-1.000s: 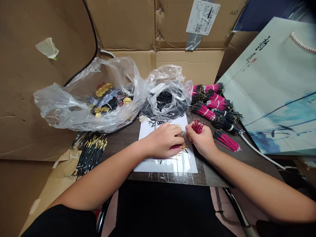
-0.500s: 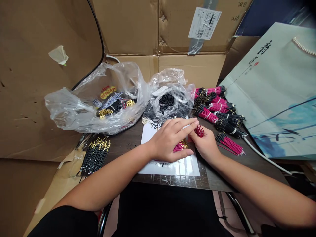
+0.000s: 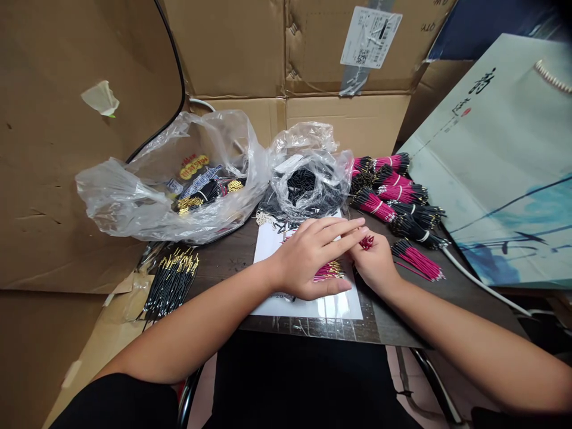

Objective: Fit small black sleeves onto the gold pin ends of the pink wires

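Observation:
My right hand (image 3: 378, 262) is closed round a bunch of dark red wires (image 3: 367, 242), their ends showing above the fist. Palm down and fingers stretched out, my left hand (image 3: 308, 256) reaches across, its fingertips at the top of the right hand. Between the left thumb and forefinger, pink wires with gold tips (image 3: 328, 271) are visible; the hand partly hides them, and I cannot tell whether they belong to the held bunch. A white printed sheet (image 3: 344, 305) lies beneath the hands.
Tied bundles of pink and black wires (image 3: 375, 205) and a loose pink group (image 3: 420, 262) lie right. A clear bag (image 3: 299, 185) holds black pieces; a larger plastic bag (image 3: 129, 202) and black gold-tipped wires (image 3: 172, 283) are left. Cardboard (image 3: 241, 47) and a paper bag (image 3: 509, 167) flank the table.
Both hands have shifted slightly to the right. Less of the dark red wire ends shows above my right hand now, and the left fingers still lie across it.

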`<state>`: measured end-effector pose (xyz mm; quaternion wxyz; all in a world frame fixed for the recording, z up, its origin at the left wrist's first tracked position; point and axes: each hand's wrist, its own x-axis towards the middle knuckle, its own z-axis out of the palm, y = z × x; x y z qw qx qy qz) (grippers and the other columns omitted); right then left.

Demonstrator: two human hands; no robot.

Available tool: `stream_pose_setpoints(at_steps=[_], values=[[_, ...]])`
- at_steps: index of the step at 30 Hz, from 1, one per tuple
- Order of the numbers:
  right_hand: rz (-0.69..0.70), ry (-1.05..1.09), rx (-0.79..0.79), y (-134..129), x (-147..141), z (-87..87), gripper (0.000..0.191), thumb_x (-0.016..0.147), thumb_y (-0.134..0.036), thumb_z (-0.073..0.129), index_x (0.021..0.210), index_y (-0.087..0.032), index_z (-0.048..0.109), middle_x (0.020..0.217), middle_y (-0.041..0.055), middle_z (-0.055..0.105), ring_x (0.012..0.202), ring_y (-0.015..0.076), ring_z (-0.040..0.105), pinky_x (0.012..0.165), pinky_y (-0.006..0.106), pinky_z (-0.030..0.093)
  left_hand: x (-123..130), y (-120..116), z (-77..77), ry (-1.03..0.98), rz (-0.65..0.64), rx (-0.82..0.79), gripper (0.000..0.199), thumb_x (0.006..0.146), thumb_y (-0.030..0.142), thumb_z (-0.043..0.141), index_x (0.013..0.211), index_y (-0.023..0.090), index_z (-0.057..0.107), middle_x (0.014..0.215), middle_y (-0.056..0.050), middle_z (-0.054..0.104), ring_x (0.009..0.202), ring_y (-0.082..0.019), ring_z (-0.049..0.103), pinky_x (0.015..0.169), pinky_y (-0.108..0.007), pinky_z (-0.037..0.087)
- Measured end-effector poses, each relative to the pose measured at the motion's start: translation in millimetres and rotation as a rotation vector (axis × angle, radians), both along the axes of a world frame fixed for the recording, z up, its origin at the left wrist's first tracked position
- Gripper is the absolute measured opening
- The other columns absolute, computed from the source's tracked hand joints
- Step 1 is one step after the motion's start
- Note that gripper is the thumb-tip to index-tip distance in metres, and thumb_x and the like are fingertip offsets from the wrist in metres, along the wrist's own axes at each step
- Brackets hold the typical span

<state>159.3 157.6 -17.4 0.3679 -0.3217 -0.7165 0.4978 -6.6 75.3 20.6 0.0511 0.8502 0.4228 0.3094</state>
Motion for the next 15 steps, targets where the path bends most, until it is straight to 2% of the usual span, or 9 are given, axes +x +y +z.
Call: stream_pose_setpoints(at_steps=[5, 9, 12, 15], values=[[0.011, 0.217, -0.041, -0.3, -1.2, -0.6, 0.041, 0.087, -0.053, 0.053, 0.064, -0.020, 0.049, 0.059, -0.0025, 0.048, 0.056, 0.0113, 0.043, 0.056, 0.027, 0.038, 1.7, -1.6, 2.0, 0.004, -0.006, -0.004, 0.078, 0.085, 0.061, 0.045, 0.148, 0.020, 0.025, 0.154, -0.012, 0.029, 0.138, -0.031, 0.030, 0.110, -0.049, 0.029], [-0.013, 0.357, -0.232, 2.6, -6.2, -0.1, 0.046, 0.088, -0.057, 0.049, 0.061, -0.021, 0.042, 0.052, -0.0044, 0.038, 0.047, 0.0098, 0.038, 0.048, 0.026, 0.035, 0.6, -1.0, 1.6, -0.041, 0.027, 0.006, 0.079, 0.085, 0.060, 0.046, 0.149, 0.020, 0.022, 0.153, -0.014, 0.029, 0.137, -0.032, 0.032, 0.110, -0.050, 0.029], [-0.005, 0.388, -0.334, 5.9, -8.1, 0.5, 0.040, 0.086, -0.054, 0.055, 0.065, -0.022, 0.044, 0.051, -0.0074, 0.031, 0.043, 0.0079, 0.030, 0.043, 0.024, 0.029, -1.9, -0.1, 1.1, -0.026, 0.061, -0.017, 0.072, 0.087, 0.057, 0.047, 0.147, 0.022, 0.028, 0.153, -0.013, 0.029, 0.137, -0.032, 0.032, 0.109, -0.051, 0.028], [-0.042, 0.291, -0.275, 8.2, -6.6, 0.2, 0.027, 0.082, -0.048, 0.064, 0.083, -0.023, 0.054, 0.053, -0.0083, 0.036, 0.045, 0.0080, 0.031, 0.043, 0.023, 0.028, -3.9, 0.4, 0.8, -0.016, 0.084, -0.040, 0.069, 0.087, 0.055, 0.047, 0.146, 0.023, 0.030, 0.153, -0.013, 0.030, 0.137, -0.031, 0.032, 0.109, -0.051, 0.029]])
